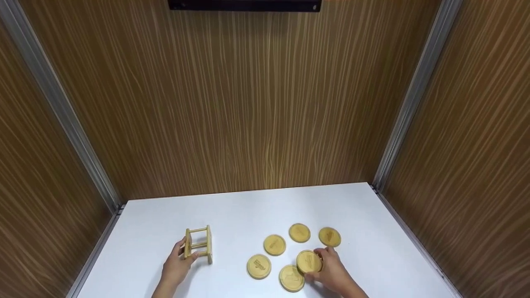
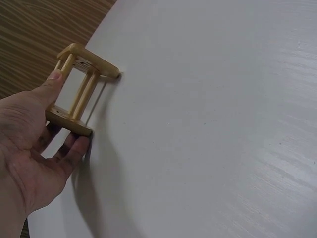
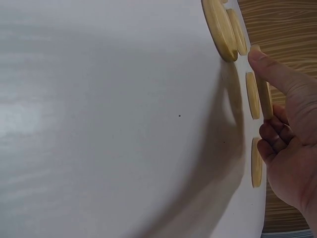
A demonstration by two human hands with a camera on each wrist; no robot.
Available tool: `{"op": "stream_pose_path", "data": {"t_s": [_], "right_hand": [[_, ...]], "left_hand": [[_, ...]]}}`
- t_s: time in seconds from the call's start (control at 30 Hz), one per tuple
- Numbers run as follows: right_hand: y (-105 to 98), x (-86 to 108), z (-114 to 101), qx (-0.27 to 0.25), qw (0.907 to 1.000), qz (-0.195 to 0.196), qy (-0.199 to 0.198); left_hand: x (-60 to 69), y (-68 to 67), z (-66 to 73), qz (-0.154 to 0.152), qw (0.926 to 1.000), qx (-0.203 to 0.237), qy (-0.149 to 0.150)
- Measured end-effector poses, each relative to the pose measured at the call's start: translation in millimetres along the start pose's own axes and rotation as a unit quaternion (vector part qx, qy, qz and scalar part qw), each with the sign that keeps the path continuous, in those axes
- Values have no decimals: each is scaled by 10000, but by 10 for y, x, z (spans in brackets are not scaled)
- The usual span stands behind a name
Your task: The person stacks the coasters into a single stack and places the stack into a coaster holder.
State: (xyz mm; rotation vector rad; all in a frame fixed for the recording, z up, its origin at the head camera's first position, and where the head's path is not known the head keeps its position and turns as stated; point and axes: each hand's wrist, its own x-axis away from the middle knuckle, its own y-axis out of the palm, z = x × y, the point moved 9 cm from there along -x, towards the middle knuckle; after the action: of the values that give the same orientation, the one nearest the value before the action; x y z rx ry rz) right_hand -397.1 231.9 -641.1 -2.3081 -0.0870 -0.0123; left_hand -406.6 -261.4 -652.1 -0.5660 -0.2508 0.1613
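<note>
My left hand (image 1: 175, 268) grips a small wooden coaster rack (image 1: 210, 245) at the table's left. In the left wrist view, the thumb lies on the rack's rods (image 2: 82, 95) and the other fingers are around its lower end plate. With thumb and fingers, my right hand (image 1: 332, 272) pinches a round wooden coaster (image 1: 309, 261) by its edge. In the right wrist view that coaster (image 3: 266, 98) is raised off the table. Just left of it lies another coaster (image 1: 291, 279), partly overlapped by the held one in the head view.
More round coasters with engraved pictures lie flat: one at left (image 1: 259, 266), one behind it (image 1: 275, 245), one farther back (image 1: 299, 233) and one at right (image 1: 330, 236). They rest on a white table (image 1: 232, 215). Wood-patterned walls (image 1: 265, 103) enclose its back and sides.
</note>
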Motion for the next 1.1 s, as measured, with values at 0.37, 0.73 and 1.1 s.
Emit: {"op": "stream_pose_path", "data": {"t_s": [0.37,0.73,1.1], "right_hand": [[81,1,-39,53,9998,-142,139],[189,18,-76,3,9995,-323,20],[293,64,-152,32,9982,-559,-230]], "left_hand": [[9,19,-36,-129,9996,51,-229],[-1,15,-46,-113,9998,91,-167],[-5,12,-45,-125,9998,122,-132]]}}
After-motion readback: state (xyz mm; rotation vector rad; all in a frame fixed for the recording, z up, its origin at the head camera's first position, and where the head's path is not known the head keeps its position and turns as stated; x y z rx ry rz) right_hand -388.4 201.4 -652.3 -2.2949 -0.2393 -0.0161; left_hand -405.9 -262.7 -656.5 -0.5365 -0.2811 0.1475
